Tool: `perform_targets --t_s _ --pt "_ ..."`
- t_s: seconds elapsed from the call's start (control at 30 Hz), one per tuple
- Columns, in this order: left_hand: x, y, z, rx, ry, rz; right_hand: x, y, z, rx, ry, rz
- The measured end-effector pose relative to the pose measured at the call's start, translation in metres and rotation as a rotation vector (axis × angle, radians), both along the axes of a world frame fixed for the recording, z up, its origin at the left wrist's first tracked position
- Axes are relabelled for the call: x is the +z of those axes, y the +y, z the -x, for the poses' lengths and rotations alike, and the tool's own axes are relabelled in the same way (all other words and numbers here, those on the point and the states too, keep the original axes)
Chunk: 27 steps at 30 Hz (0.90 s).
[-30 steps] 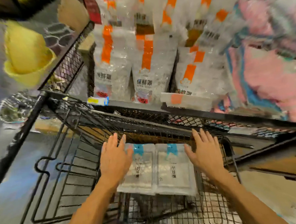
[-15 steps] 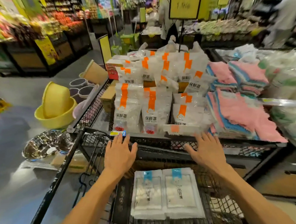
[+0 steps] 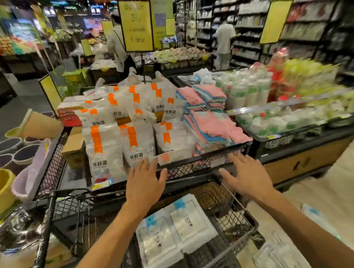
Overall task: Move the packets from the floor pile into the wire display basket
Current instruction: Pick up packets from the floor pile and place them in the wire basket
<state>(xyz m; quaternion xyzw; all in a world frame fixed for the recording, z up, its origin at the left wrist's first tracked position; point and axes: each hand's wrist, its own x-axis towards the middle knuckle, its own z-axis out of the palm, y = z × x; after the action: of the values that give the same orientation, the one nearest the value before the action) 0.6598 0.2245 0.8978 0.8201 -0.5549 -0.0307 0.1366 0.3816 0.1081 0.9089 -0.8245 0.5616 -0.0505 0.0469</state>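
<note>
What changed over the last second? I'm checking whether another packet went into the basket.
None was added. Both hands, left hand and right hand, rose from beside the two packets to hover open over the wire basket, holding nothing. The packets stayed side by side.

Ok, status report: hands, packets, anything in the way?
Left hand and right hand open, empty, above wire basket. Two packets flat inside, side by side. More packets on floor, right. Nothing blocking.
</note>
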Motion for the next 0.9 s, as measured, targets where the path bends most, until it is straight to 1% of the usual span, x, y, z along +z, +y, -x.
perform_targets --t_s 0.13,0.23,0.33,0.47,0.6,0.7,0.9 --pt "0.000 -0.013 0.054 -0.154 -0.006 0.068 0.002 0.030 0.065 -0.157 -0.034 0.007" --pt "-0.002 -0.026 0.096 -0.234 0.019 0.043 0.000 0.048 0.117 -0.276 -0.071 0.025" --pt "0.001 -0.040 0.141 -0.332 0.032 0.036 -0.001 0.064 0.169 -0.388 -0.069 0.023" --pt "-0.001 -0.062 0.205 -0.451 -0.020 0.032 0.001 0.082 0.241 -0.483 -0.092 0.042" --pt "-0.006 -0.077 0.288 -0.582 -0.016 0.004 -0.005 0.101 0.320 -0.598 -0.076 0.024" --pt "-0.014 -0.086 0.349 -0.675 -0.055 -0.003 -0.013 0.116 0.373 -0.685 -0.069 0.006" --pt "-0.044 -0.100 0.457 -0.842 -0.084 -0.040 -0.038 0.152 0.473 -0.881 -0.075 -0.010"
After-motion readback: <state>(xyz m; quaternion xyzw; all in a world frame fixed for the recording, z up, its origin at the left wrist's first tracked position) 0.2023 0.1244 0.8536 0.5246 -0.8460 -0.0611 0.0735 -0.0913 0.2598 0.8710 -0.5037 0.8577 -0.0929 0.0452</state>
